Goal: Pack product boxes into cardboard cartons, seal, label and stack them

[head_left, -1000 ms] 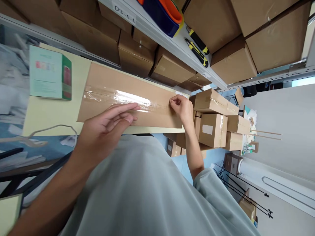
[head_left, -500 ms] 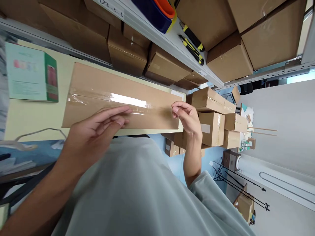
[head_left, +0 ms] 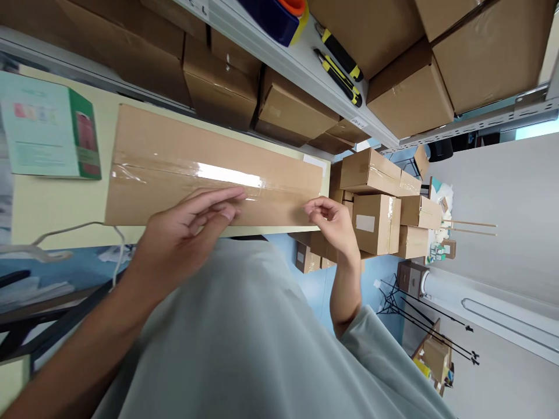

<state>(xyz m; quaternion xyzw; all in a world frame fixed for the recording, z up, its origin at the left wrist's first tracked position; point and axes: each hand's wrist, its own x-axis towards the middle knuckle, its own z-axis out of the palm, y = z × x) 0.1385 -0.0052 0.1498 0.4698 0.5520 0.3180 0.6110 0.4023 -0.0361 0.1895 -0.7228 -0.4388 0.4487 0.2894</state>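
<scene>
A long, flat cardboard box [head_left: 174, 139] lies on the pale yellow table. Glossy clear tape runs lengthwise along its top and catches the light. My left hand [head_left: 192, 224] is over the box's near edge, its fingers stretched out together and the thumb below them, with nothing seen in it. At the box's right end is my right hand [head_left: 334, 224], fingers curled in towards the thumb as in a pinch. Whatever those fingertips may hold is hidden or too small to make out. Whether either hand touches the cardboard I cannot tell.
A mint-green box [head_left: 43, 128] stands at the table's left end, near a bent white cable [head_left: 78, 227]. Two utility knives [head_left: 338, 75] and a blue tape dispenser [head_left: 275, 20] lie on the metal shelf [head_left: 301, 64]. Stacked cartons [head_left: 375, 221] fill the floor at right.
My left hand has shifted slightly to the right along the box. The view has moved a little, while my right hand keeps its curled shape at the box's right end.
</scene>
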